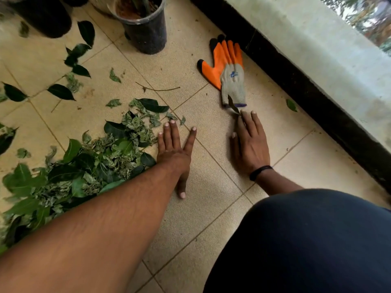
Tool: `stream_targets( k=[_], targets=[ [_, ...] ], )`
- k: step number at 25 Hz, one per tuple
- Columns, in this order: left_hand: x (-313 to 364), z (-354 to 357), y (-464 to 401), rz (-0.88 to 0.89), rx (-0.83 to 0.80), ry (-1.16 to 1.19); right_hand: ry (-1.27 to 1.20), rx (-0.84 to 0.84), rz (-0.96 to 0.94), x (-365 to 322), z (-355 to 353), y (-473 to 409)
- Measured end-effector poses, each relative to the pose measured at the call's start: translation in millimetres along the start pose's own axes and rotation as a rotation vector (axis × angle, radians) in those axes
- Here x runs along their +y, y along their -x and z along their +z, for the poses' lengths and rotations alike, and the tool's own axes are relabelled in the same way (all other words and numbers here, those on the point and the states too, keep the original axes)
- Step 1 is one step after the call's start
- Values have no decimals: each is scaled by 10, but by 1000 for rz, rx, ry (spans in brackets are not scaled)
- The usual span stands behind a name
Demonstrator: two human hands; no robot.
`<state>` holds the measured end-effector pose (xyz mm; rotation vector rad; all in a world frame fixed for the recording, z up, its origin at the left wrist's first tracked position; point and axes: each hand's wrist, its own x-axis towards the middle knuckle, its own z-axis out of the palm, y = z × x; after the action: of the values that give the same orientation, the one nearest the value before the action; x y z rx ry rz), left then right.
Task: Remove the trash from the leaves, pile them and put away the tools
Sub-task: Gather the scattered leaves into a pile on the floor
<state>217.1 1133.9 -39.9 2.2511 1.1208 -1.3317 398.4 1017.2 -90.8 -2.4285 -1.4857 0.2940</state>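
The left hand (173, 149) lies flat on the floor (211, 208), palm down, fingers (172, 132) straight and spread wide, holding nothing. Its little-finger edge touches the right rim of the leaf pile (84, 163), which spreads away from the fingers to the left and back along the forearm. Loose leaves (61, 92) lie scattered farther out, beyond the pile and well apart from the fingers; a thin twig (157, 88) lies ahead of the left fingertips.

The right hand (250, 144) also rests palm down on the floor, near the left one with a bare strip of tile between them. Its fingers are straight and close together; the tips of the two foremost meet a single dark leaf (233, 105), which stands at a tilt across the cuff of the glove (229, 70). Whether the fingers pinch that leaf or only touch it cannot be told. The glove, orange with a grey cuff, lies flat just ahead of the right fingertips, its own fingers pointing away. A black band (259, 171) circles the right wrist.

Another small leaf (291, 105) lies to the right of the right fingers, by the dark wall base (306, 92). A pot (145, 28) stands well ahead of both hands.
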Motion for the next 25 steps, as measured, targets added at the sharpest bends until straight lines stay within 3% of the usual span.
stream_targets(
  k=[5, 9, 13, 16, 18, 22, 25],
  targets=[
    [-37, 32, -22, 35, 18, 18, -130, 13, -129, -117, -8, 662],
    [-35, 21, -10, 52, 10, 37, -143, 129, 185, 189, -187, 327],
    [-45, 23, -21, 66, 12, 26, 37, 77, 280, 662, -351, -287],
    [-50, 28, -19, 67, 15, 41, 36, 68, 312, 613, -306, -416],
    [-48, 47, -26, 73, 24, 41, -31, 29, 277, 389, -220, -324],
    [-66, 40, -36, 89, 58, 54, -163, -103, -40, -151, -82, 153],
    [-8, -38, -56, 108, 96, 48, -187, 23, -27, -275, -67, 329]
  ],
)
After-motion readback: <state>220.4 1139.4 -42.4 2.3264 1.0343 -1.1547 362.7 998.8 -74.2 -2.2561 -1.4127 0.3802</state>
